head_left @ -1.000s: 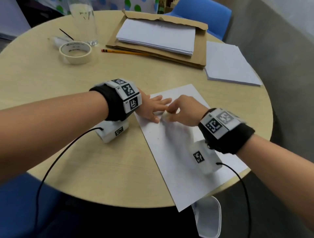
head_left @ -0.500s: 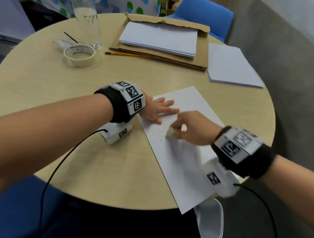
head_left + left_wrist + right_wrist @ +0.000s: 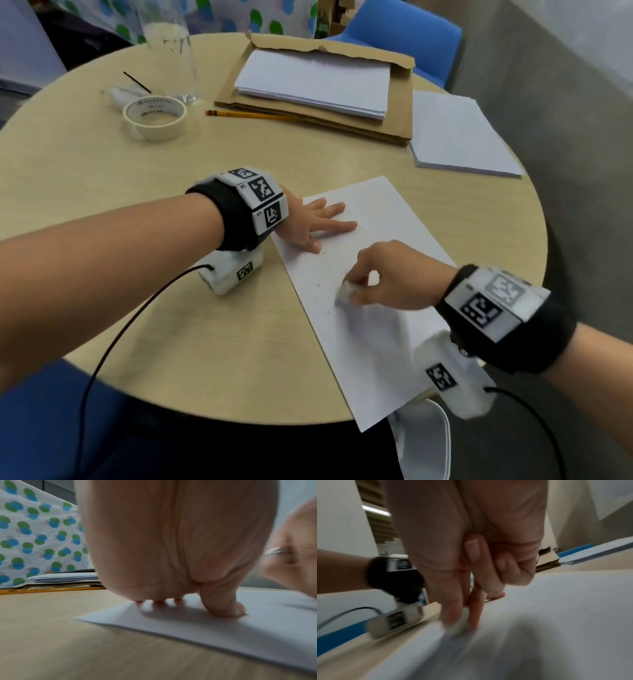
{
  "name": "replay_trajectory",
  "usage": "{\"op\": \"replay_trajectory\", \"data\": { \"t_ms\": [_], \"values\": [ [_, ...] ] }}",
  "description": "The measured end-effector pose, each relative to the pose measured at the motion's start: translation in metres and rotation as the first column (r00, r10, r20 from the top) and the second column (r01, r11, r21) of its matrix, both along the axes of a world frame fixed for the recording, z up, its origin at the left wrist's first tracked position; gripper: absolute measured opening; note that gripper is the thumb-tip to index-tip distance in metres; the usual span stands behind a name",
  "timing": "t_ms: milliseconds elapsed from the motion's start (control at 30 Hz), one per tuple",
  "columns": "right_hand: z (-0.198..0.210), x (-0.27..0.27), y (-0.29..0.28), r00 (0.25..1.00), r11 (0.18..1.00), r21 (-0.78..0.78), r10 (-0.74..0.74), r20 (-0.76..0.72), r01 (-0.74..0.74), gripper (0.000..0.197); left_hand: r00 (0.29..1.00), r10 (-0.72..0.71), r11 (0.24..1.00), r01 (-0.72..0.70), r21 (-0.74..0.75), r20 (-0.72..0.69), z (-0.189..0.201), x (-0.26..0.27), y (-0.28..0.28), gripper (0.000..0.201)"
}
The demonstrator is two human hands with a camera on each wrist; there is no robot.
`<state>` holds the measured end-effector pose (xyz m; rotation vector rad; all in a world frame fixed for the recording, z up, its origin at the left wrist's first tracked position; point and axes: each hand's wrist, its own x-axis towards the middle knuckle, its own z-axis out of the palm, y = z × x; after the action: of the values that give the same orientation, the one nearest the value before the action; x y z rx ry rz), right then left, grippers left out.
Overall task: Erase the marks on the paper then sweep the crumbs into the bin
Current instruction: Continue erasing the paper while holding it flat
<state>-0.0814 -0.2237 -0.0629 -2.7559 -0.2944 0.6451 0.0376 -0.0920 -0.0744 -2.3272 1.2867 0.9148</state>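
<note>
Fingers (image 3: 356, 274) of right hand (image 3: 394, 277) pinching white eraser (image 3: 344, 292) against paper sheet (image 3: 359, 329); left hand (image 3: 308, 222) flat, fingers straight, pressing sheet's far corner

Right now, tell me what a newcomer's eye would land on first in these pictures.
First, the two hands on the white sheet of paper at the near right of the round table: the left hand presses flat on its far corner while the right hand pinches a small white eraser against it. Behind lie a roll of tape and a yellow pencil.
</note>
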Motion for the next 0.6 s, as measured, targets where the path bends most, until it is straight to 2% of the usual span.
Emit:
{"op": "replay_trajectory", "data": {
  "t_ms": [100, 167, 233, 300, 367, 500, 600],
  "values": [
    [0.000, 0.027, -0.003, 0.986, 0.991, 0.023, -0.136, 0.091, 0.135, 0.025, 1.000, 0.012, 1.000, -0.012, -0.002, -0.006, 0.000, 0.000, 0.000, 0.068],
    [-0.004, 0.028, -0.005, 0.974, 0.984, 0.040, -0.177, 0.141, 0.173, 0.027, 0.999, 0.031, 0.999, -0.031, -0.017, -0.019, 0.000, -0.002, 0.001, 0.068],
    [-0.007, 0.012, -0.008, 0.985, 0.993, 0.033, -0.121, 0.122, 0.117, 0.028, 0.999, 0.039, 0.999, -0.039, -0.023, -0.027, 0.001, -0.002, 0.001, 0.068],
    [-0.003, -0.001, -0.009, 0.999, 0.998, 0.018, -0.052, 0.012, 0.052, 0.025, 0.999, 0.032, 0.999, -0.032, -0.014, -0.021, 0.001, 0.000, 0.000, 0.068],
    [0.002, 0.005, -0.009, 0.997, 0.998, 0.019, -0.066, -0.036, 0.066, 0.023, 0.999, 0.031, 1.000, -0.031, -0.006, -0.022, 0.000, 0.001, 0.000, 0.069],
    [-0.001, 0.035, -0.007, 0.972, 0.981, 0.042, -0.196, 0.131, 0.192, 0.023, 0.998, 0.044, 0.999, -0.044, -0.012, -0.034, -0.001, 0.000, 0.000, 0.068],
    [-0.006, 0.016, -0.005, 0.987, 0.994, 0.004, -0.113, 0.114, 0.113, 0.022, 0.998, 0.044, 0.999, -0.045, -0.020, -0.035, 0.000, 0.000, 0.001, 0.068]
  ]
}}
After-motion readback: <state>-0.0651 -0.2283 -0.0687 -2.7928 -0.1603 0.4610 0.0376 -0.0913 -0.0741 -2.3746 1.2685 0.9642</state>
